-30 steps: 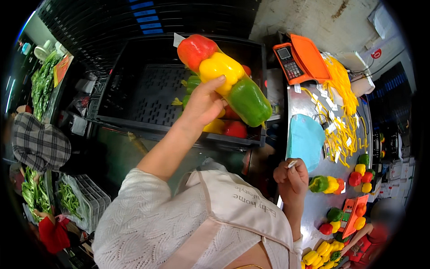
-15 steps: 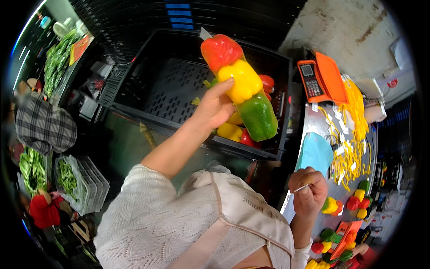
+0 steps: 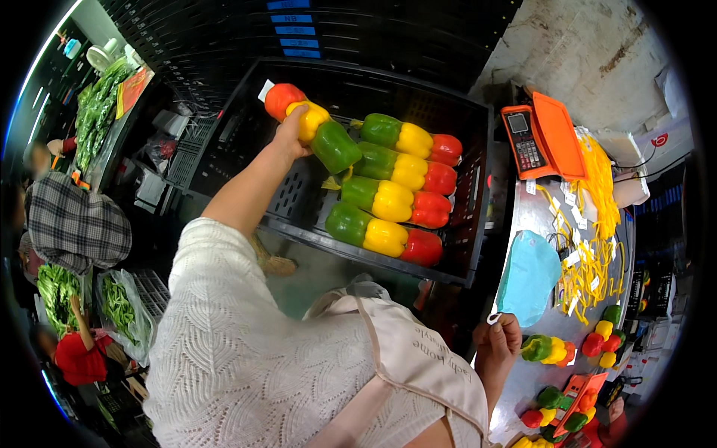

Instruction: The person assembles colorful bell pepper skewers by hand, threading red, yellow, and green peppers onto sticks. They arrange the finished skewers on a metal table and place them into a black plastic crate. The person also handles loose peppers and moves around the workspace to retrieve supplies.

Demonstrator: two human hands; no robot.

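Observation:
My left hand (image 3: 287,140) grips a netted pack of bell peppers (image 3: 334,148), red, yellow and green in a row, by its yellow middle. A white tag sticks out at the red end. The pack hangs tilted over the left part of a black plastic crate (image 3: 314,240). Inside, several like packs of peppers (image 3: 392,200) lie side by side, green ends left and red ends right. Low on the right, my right hand (image 3: 499,340) is closed, with a small white loop (image 3: 493,318) at its fingertips, beside a light blue sheet (image 3: 529,276).
Right of the crate, a metal table (image 3: 523,201) bears an orange scale (image 3: 549,142), yellow net sleeves with white tags (image 3: 590,224) and another pepper pack (image 3: 549,349). Loose peppers (image 3: 601,340) lie farther along. Co-workers and leafy greens (image 3: 116,302) are at the left.
My left hand has carried the pepper pack left and lowered it, uncovering the packs in the crate. My right hand has moved slightly down and left, still closed.

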